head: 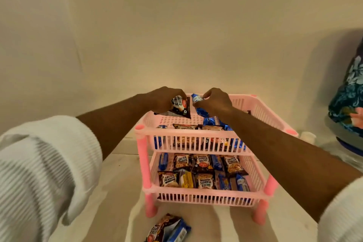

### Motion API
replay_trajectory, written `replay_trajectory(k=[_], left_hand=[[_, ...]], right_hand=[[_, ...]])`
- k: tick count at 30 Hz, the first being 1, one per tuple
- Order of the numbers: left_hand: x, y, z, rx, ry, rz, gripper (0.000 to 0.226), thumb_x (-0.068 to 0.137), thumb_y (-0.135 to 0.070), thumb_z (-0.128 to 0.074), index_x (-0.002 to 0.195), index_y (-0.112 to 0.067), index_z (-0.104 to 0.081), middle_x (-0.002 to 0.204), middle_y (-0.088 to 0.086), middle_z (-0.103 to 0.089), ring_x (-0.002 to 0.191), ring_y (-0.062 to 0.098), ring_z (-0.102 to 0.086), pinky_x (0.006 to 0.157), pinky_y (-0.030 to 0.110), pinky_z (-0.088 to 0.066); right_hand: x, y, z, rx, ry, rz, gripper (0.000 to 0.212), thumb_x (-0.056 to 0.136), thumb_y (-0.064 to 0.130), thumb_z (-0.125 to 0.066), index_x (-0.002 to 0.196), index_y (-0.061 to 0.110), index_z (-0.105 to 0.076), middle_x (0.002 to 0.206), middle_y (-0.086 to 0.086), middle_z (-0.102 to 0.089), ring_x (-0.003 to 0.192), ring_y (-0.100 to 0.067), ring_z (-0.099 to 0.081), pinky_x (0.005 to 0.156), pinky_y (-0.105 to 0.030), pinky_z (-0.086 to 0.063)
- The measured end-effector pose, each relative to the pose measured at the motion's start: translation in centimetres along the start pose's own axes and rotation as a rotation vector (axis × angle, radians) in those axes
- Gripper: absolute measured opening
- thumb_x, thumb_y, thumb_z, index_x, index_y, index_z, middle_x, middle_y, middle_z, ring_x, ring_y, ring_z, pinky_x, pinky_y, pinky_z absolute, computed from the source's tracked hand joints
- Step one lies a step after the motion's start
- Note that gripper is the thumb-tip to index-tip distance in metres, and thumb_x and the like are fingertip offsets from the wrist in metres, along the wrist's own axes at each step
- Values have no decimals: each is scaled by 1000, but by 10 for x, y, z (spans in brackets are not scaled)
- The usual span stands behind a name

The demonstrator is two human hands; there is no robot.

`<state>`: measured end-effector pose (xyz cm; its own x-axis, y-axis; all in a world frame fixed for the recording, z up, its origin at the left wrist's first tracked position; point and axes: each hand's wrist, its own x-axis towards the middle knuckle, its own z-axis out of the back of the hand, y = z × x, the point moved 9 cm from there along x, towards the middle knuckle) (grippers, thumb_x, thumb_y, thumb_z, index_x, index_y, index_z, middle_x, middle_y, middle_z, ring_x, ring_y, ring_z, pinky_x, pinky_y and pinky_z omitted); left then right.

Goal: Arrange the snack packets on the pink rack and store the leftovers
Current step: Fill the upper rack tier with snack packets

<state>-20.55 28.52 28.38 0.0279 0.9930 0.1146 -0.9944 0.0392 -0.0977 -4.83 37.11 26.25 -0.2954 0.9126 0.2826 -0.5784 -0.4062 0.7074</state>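
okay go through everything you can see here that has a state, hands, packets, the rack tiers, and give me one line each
Left hand: grips a brown salted-peanuts packet over the top tier.
Right hand: pinches a blue foil packet over the top tier.
Pink plastic two-tier rack: upright on the white table.
Top tier: partly filled, near side packed.
Bottom tier: filled with packets in rows.
Leftover packets: lying loose on the table before the rack.
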Motion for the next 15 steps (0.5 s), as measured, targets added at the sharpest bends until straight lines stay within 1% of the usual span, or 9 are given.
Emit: replay_trajectory(k=[1, 3, 4, 5, 8, 10, 13, 15], left_hand=[[8, 3, -10, 19, 31, -7, 56, 87, -1, -60, 136, -27, -49, 130, 9, -60, 106, 21, -56, 79, 29, -42], [24, 13, -29, 57, 92, -17, 56, 86, 0, -61, 136, -26, -51, 134, 8, -58, 117, 24, -55, 90, 32, -45], [32, 19, -37, 74, 101, -22, 56, 86, 0, -61, 136, -25, -51, 136, 7, -57, 120, 25, -53, 95, 33, -43], [32, 20, -41, 92, 97, -19, 56, 86, 0, -61, 136, -24, -52, 136, 7, -57, 122, 26, -52, 97, 34, -42], [44, 32, -56, 80, 95, -10, 58, 86, 1, -61, 137, -24, -52, 134, 10, -55, 124, 27, -49, 100, 34, -39], [51, 41, -71, 77, 125, 15, 61, 86, 0, -61, 140, -25, -49, 133, 13, -51, 123, 28, -47, 101, 36, -38], [59, 43, -71, 59, 85, 7, 65, 87, -3, -63, 146, -21, -42, 143, 14, -42, 131, 29, -42, 109, 38, -37], [61, 40, -65, 75, 39, -9, 65, 88, -3, -62, 148, -16, -38, 152, 15, -36, 138, 30, -36, 113, 39, -33]], right_hand=[[5, -2, -6, -63, 10, 5, 39, 67, 47, -86, 80, 21, -60, 83, -1, -65, 74, -17, -64, 77, -47, -61], [18, -2, -20, -177, 48, 25, 53, 69, 49, -85, 103, 14, -66, 98, -6, -68, 85, -22, -68, 78, -44, -61], [24, 0, -26, -216, 68, 41, 58, 69, 49, -85, 109, 11, -66, 102, -8, -69, 88, -23, -69, 78, -43, -61], [25, 3, -29, -251, 88, 65, 61, 69, 49, -85, 111, 9, -66, 104, -9, -70, 88, -24, -69, 77, -41, -61], [35, 6, -41, -327, 113, 113, 61, 68, 51, -84, 109, 10, -65, 104, -8, -70, 89, -23, -66, 70, -34, -55], [39, 2, -54, -377, 136, 128, 58, 69, 53, -82, 106, 12, -62, 100, -6, -68, 89, -22, -62, 67, -32, -50], [42, 0, -73, -428, 203, 144, 53, 75, 57, -78, 99, 11, -66, 92, -4, -69, 83, -21, -65, 76, -39, -56], [42, 2, -78, -475, 229, 179, 44, 83, 53, -72, 90, 9, -73, 85, -4, -72, 78, -20, -67, 77, -38, -57]])
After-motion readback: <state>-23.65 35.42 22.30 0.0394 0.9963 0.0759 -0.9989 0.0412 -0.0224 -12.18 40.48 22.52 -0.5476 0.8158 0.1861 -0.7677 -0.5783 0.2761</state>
